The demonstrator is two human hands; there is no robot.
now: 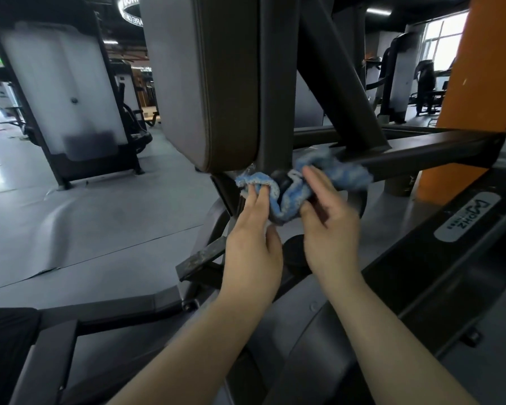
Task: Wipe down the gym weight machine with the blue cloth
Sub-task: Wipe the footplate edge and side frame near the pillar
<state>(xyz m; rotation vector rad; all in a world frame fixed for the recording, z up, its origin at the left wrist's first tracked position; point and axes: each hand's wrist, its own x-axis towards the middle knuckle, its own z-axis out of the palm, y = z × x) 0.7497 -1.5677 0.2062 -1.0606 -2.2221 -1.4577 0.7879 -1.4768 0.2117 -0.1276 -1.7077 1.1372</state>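
In the middle of the frame I hold the blue cloth (287, 197), soft, light and floppy, bunched around the machine post (275, 112), left hand (253, 244) and right hand (330, 226) pinching its folds, best gripped in thick bunches.

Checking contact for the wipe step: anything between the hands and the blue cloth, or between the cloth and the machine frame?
Nothing visible. The left hand and right hand both hold the blue cloth directly, and the cloth is bunched at the base of the dark upright post, below the grey pad.
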